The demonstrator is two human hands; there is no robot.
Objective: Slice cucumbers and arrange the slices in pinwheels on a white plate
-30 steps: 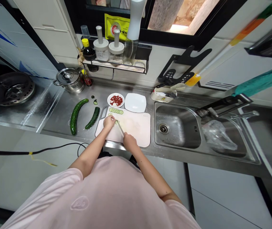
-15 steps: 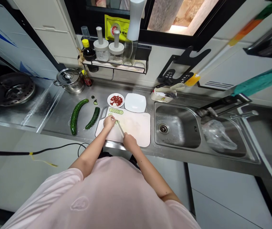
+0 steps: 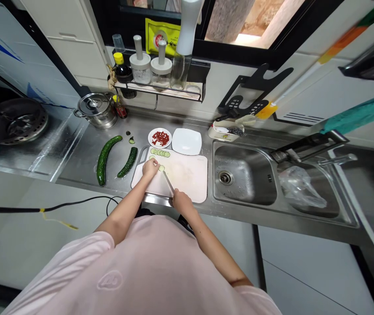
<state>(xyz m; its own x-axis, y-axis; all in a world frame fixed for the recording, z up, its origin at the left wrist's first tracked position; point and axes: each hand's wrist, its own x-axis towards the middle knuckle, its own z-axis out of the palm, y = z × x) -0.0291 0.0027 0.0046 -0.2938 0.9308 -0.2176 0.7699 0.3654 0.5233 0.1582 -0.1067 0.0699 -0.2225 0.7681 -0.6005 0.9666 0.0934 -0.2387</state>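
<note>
My right hand (image 3: 182,201) is closed round the handle of a knife (image 3: 168,181), whose blade points up and left over the white cutting board (image 3: 187,175). At the board's left side my left hand (image 3: 150,168) has its fingers bent together; what they hold is too small to make out. A loose cucumber slice (image 3: 161,168) lies by the knife tip. Several overlapping slices (image 3: 160,152) form a row at the board's top left. On the counter to the left are a cut cucumber (image 3: 128,162) and a longer whole cucumber (image 3: 105,160).
Behind the board sit a plate of red pieces (image 3: 160,138) and a white square plate (image 3: 186,141). A steel pot (image 3: 97,110) stands back left. The sink (image 3: 244,175) is on the right, below a wall tap.
My right hand and the knife have shifted slightly right and down, away from my left hand. The slice by the blade now shows more fully. My left hand stays in place.
</note>
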